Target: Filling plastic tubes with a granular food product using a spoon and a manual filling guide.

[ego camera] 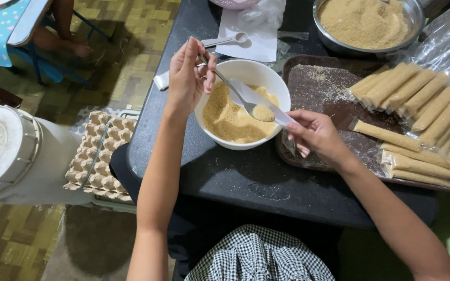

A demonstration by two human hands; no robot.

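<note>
The left hand (187, 78) pinches a spoon (235, 93) by the far end of its handle, so the bowl of the spoon, heaped with tan crumb, slopes down to the right; its grip is closed on the spoon. The right hand (316, 136) holds a thin clear sleeve (259, 99) by its near end, fingers closed around it, with the open mouth pointing up and left to meet the spoon; the mouth sits right under the loaded tip, so anything that falls lands back in the bowl (243, 104) below. The bowl, white and half full of the same crumb, stands on the dark bench (225, 177) just in front of the person, between the two hands, within short reach of both.

To the right lies a brown tray (319, 88), dusted with crumbs; filled sleeves (412, 93) lie side by side on its far and right parts, close to the right hand. A metal pan (365, 23) of crumb stands at the far edge, beyond the tray. A second spoon (225, 40) rests on white paper (248, 34) beyond the bowl. On the floor at left sit an egg tray (102, 156) and a white drum (11, 151).
</note>
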